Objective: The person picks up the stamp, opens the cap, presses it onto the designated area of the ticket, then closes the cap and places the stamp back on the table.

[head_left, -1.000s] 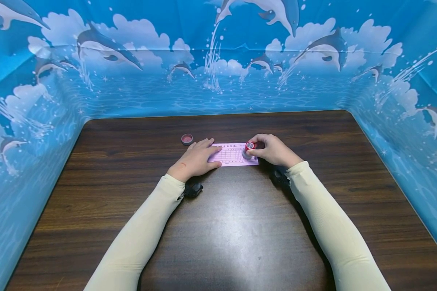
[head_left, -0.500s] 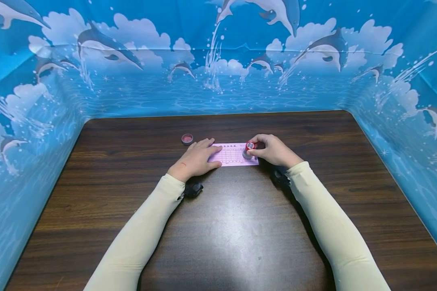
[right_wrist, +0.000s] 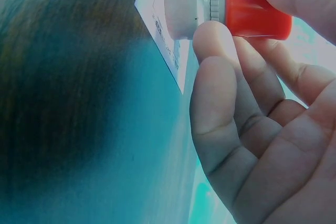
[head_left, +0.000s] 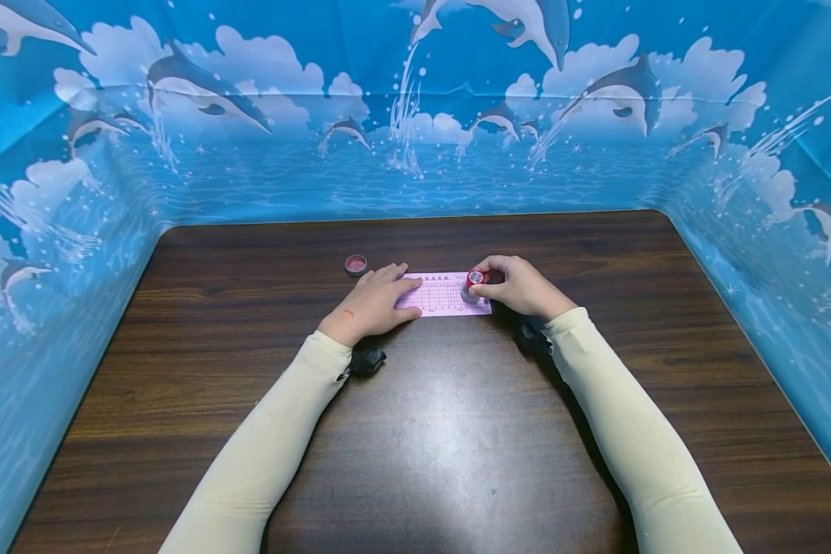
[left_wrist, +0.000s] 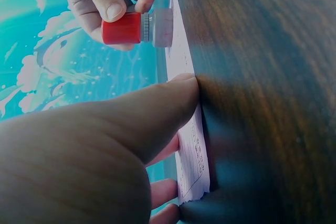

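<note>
A pink printed form (head_left: pixel 442 293) with a grid lies on the dark wooden table. My left hand (head_left: pixel 374 300) rests on its left part, fingers spread and straight, the thumb on the near edge. With thumb and fingers my right hand (head_left: pixel 522 286) pinches a stamp (head_left: pixel 475 278) by its red handle, upright on the right part of the form. Seen from the left wrist, the red stamp handle (left_wrist: pixel 122 29) leads to a clear base (left_wrist: pixel 163 27) against the paper. The right wrist view shows fingertips curled beside the ribbed grey collar (right_wrist: pixel 214 1). The stamp's underside is hidden.
A small round cap (head_left: pixel 355 265), reddish inside, sits on the table just beyond the left fingers. Black wrist cameras hang under both wrists, the left camera (head_left: pixel 368 362) near the tabletop (head_left: pixel 429 431). A blue dolphin-print curtain (head_left: pixel 415 177) borders the table's back and sides.
</note>
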Available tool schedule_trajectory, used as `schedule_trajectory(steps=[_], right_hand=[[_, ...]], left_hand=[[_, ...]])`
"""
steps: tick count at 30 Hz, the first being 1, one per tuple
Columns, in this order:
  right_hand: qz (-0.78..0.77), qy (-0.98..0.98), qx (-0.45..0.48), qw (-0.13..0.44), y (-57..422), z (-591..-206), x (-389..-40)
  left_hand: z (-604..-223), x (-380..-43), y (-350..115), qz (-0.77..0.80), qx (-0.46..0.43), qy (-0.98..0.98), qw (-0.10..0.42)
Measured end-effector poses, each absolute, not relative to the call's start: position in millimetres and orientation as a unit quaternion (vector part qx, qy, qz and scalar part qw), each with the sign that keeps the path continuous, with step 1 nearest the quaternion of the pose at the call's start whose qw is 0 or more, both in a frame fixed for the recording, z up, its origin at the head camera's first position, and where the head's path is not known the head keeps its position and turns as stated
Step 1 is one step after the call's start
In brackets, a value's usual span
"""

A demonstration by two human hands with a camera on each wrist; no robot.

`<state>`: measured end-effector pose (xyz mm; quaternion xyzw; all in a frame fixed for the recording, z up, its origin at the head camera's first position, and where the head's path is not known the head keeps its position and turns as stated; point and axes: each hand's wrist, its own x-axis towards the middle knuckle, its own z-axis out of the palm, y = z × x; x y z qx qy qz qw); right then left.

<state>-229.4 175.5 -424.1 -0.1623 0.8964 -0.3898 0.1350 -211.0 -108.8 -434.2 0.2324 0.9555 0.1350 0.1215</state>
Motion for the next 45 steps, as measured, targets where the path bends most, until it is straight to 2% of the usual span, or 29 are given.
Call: schedule_trajectory(steps=[45], right_hand=[[-0.389,0.897,-0.164,0.128,175.4,-424.6,-229.1]], left_hand=[[-434.0,-210.6,-108.9,0.133,0.230,0.956,0.126]])
